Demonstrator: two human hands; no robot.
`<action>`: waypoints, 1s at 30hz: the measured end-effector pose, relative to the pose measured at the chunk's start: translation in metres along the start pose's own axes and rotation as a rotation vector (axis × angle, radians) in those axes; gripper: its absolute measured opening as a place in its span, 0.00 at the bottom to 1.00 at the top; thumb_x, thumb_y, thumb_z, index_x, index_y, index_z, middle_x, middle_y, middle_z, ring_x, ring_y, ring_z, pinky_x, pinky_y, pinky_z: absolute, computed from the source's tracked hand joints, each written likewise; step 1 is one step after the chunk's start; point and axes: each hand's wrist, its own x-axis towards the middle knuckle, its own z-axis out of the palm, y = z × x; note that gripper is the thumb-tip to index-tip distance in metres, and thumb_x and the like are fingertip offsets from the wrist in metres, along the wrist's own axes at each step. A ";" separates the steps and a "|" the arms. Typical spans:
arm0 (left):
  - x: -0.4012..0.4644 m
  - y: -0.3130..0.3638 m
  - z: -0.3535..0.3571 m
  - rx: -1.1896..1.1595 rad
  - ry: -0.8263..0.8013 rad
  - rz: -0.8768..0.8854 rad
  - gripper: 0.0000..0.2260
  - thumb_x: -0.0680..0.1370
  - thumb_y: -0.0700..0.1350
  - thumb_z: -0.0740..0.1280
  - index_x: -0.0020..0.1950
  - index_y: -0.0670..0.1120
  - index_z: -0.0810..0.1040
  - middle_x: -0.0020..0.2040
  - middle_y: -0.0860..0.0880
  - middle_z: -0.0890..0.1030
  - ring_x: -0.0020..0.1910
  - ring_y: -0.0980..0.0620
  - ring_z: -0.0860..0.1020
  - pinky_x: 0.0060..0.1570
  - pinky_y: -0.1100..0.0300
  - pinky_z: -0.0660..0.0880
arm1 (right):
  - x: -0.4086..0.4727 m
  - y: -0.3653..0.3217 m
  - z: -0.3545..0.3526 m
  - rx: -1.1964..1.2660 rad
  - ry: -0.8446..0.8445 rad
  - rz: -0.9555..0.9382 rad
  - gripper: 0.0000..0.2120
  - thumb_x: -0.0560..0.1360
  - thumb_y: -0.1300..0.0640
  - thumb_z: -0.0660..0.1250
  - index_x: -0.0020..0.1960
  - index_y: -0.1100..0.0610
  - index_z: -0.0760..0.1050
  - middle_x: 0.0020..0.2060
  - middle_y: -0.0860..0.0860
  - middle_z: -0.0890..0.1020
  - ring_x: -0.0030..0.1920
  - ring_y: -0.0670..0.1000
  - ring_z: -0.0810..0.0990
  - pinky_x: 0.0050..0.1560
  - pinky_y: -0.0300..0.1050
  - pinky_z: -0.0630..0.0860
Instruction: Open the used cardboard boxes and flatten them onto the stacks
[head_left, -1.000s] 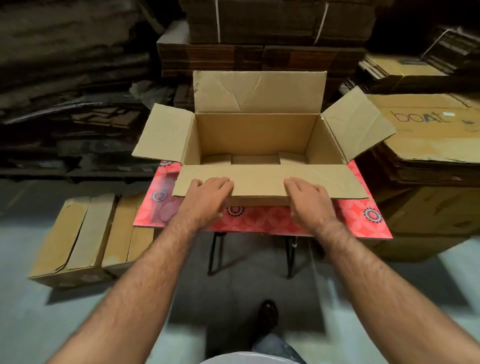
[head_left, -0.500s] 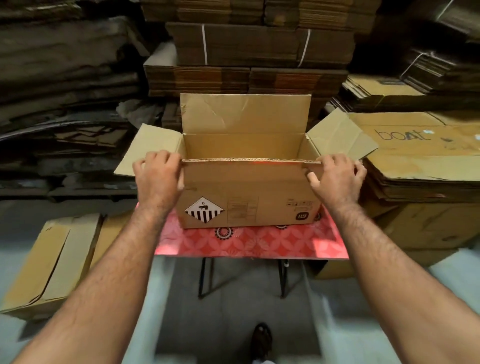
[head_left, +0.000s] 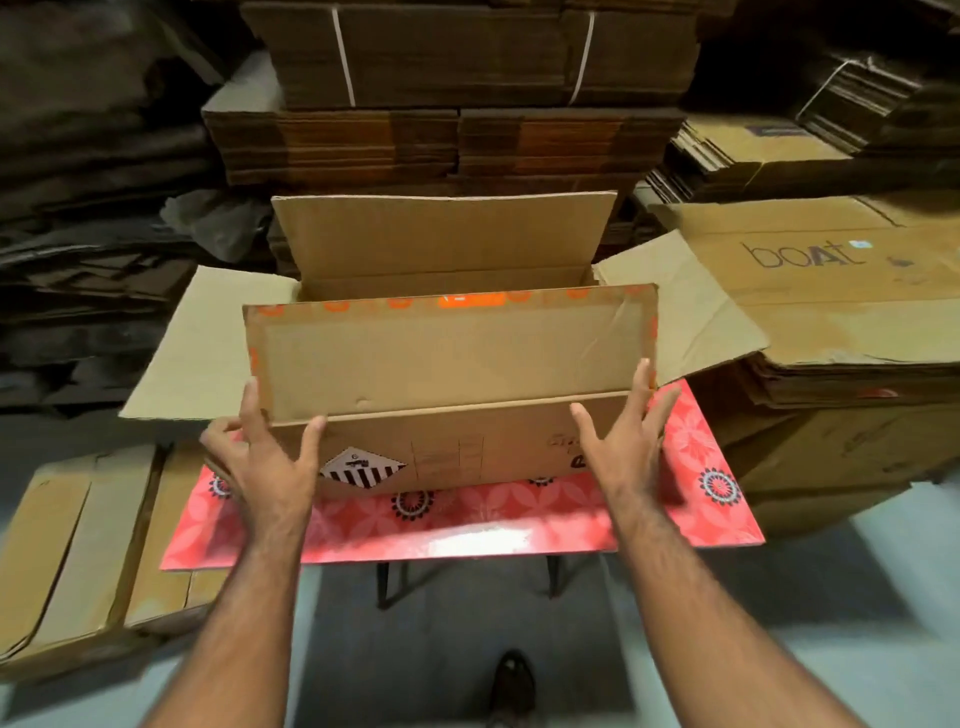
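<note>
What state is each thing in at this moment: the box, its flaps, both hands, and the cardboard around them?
Box: upright on the red table, top open.
Near flap: standing up.
Side flaps: splayed outward.
Far flap: upright.
Left hand: fingers spread, touching the box's front.
Right hand: fingers spread, at the front.
"boAt" carton: flattened on a stack.

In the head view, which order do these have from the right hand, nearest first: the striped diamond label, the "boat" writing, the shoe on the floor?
From the right hand:
1. The striped diamond label, on the box front, toward the left hand's side.
2. The "boat" writing, on the flattened cardboard up to the right.
3. The shoe, low on the floor.
</note>
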 end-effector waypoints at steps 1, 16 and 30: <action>-0.007 -0.005 0.004 -0.010 -0.020 -0.029 0.38 0.75 0.50 0.76 0.80 0.54 0.61 0.69 0.33 0.62 0.65 0.34 0.66 0.63 0.45 0.70 | -0.002 0.004 0.002 0.011 0.005 0.005 0.48 0.78 0.42 0.72 0.84 0.42 0.41 0.82 0.62 0.38 0.80 0.69 0.54 0.73 0.64 0.68; 0.038 0.019 0.006 -0.085 -0.029 0.030 0.38 0.77 0.52 0.73 0.82 0.53 0.57 0.73 0.38 0.66 0.72 0.39 0.66 0.68 0.48 0.66 | 0.041 -0.019 -0.027 0.111 0.126 -0.101 0.43 0.74 0.41 0.75 0.82 0.41 0.56 0.76 0.57 0.63 0.76 0.59 0.62 0.71 0.63 0.66; 0.142 0.095 0.028 0.347 -0.421 0.072 0.28 0.77 0.65 0.66 0.75 0.63 0.63 0.80 0.42 0.55 0.73 0.31 0.62 0.70 0.32 0.63 | 0.134 -0.078 -0.056 -0.352 -0.191 -0.015 0.45 0.72 0.23 0.63 0.82 0.37 0.50 0.76 0.62 0.62 0.73 0.68 0.66 0.69 0.69 0.67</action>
